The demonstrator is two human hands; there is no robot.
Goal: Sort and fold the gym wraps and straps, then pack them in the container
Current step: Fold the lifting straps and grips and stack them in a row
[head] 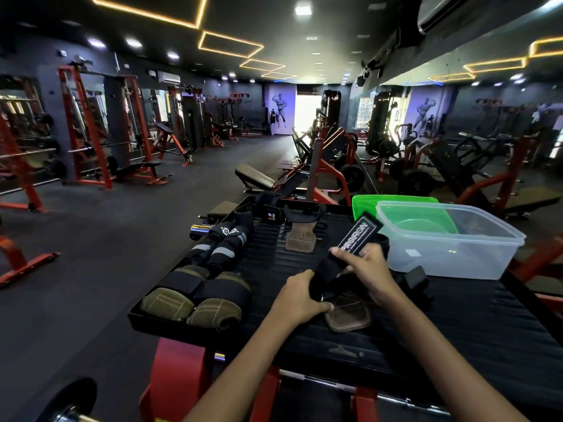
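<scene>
A ribbed black platform [457,324] on red frame legs carries everything, with rows of red gym machines [100,129] in the dark hall beyond. The left hand [300,295] grips the lower end of a black wrist strap [350,248]; the right hand [370,266] pinches it higher up, the lettered end jutting past the fingers. Under both hands lies a brown leather pad [347,315], partly covered. Beyond the right hand sits the clear container [451,239], its green lid [393,205] behind. Left of the left hand lie rolled wraps [195,303]; the strap's lettering is too blurred to read
</scene>
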